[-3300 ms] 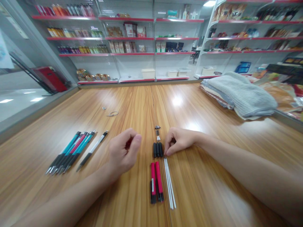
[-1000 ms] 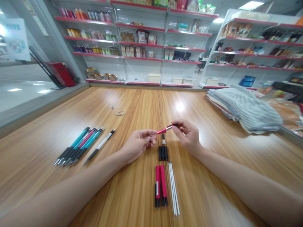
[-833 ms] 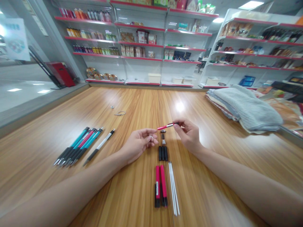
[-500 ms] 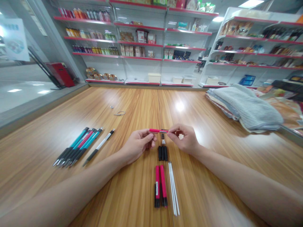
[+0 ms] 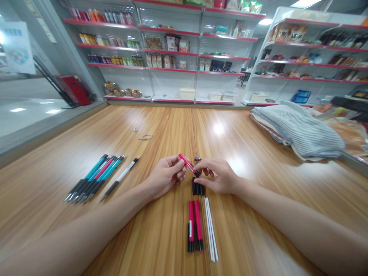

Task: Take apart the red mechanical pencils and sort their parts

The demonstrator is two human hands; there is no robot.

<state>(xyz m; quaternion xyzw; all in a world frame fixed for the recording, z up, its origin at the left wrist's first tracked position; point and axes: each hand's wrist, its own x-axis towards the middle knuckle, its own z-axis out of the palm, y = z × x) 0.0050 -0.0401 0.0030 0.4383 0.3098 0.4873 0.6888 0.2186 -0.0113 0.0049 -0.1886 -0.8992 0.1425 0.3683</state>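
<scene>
My left hand (image 5: 168,174) pinches a pink pen barrel (image 5: 186,162) between thumb and fingers. The barrel slants, its black end low and toward the right. At that end is my right hand (image 5: 218,176), thumb and index finger apart; whether the index finger touches the barrel I cannot tell. Its thumb is over several short black pen grips (image 5: 198,189) in a row. Small dark and shiny pen parts (image 5: 197,158) lie just beyond, partly hidden. Closer to me are two pink barrels with black ends (image 5: 197,220) and several thin white refills (image 5: 211,230).
On the left lie several assembled pens (image 5: 96,178) side by side, with a white and black pen (image 5: 120,179) beside them. A thin loop (image 5: 145,137) and a small bit (image 5: 135,130) lie farther back. Folded cloths (image 5: 299,128) are stacked at right. Stocked shelves (image 5: 169,69) stand behind the table.
The pink barrel has gone from nearly level to slanting, its right end lower. My right hand has moved down toward the black grips, and its pinch has opened.
</scene>
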